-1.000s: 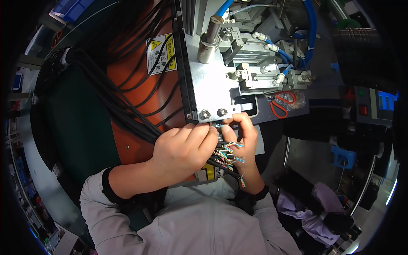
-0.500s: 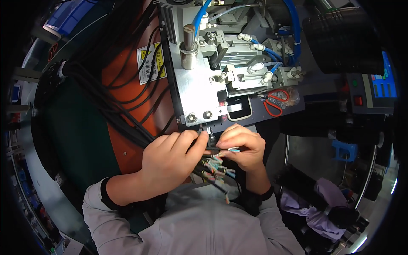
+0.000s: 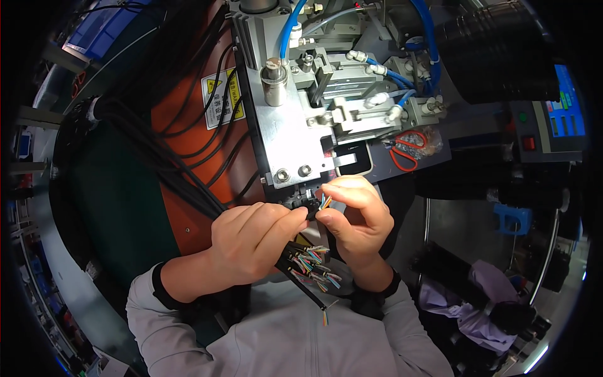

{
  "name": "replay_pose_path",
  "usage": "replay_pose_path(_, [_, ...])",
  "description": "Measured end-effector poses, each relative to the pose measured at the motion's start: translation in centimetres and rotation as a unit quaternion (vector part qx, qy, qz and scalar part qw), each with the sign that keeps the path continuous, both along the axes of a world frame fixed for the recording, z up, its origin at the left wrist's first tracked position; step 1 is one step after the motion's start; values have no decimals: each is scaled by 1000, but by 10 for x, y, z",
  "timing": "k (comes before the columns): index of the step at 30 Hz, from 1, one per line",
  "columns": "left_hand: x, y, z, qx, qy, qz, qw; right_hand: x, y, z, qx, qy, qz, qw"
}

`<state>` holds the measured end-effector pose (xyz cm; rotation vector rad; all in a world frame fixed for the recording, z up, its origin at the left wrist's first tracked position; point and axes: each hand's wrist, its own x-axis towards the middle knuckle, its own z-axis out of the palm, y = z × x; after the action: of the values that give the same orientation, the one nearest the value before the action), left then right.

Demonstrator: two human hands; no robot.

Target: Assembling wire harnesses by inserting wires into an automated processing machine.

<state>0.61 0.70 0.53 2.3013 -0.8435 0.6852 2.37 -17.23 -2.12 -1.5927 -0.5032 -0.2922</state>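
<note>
My left hand (image 3: 254, 242) is closed around a black cable, its thumb and forefinger pinching close to the stripped end. Thin coloured wires (image 3: 325, 202), blue, white and orange among them, fan out from that end just below the machine's metal plate (image 3: 292, 151). Around them, my right hand (image 3: 358, 217) has its thumb and forefinger apart, the fingertips beside the wires. Below my left hand hangs a bunch of black cables (image 3: 290, 259) with several stripped ends of coloured wires (image 3: 314, 267). One longer cable end (image 3: 325, 314) sticks out lower, against my grey jacket.
Metal clamps and blue air hoses (image 3: 433, 38) top the machine. Red-handled scissors (image 3: 407, 151) lie to its right. Black cables (image 3: 182, 166) run over the orange surface (image 3: 188, 217) at left. A control box with a screen (image 3: 562, 116) stands at far right.
My right hand has spread its thumb and forefinger, and the held cable's wires now point upward, fanned out. The hanging bunch of stripped ends shows more fully below my hands.
</note>
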Motion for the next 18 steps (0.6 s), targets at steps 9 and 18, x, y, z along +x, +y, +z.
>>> replay_pose_path(9, [1, 1, 0, 9, -17, -2, 1000, -9, 7, 0, 150, 124, 56, 979])
replay_pose_path(18, [1, 3, 0, 9, -28, -16, 999, 0, -1, 4, 58, 53, 61, 995])
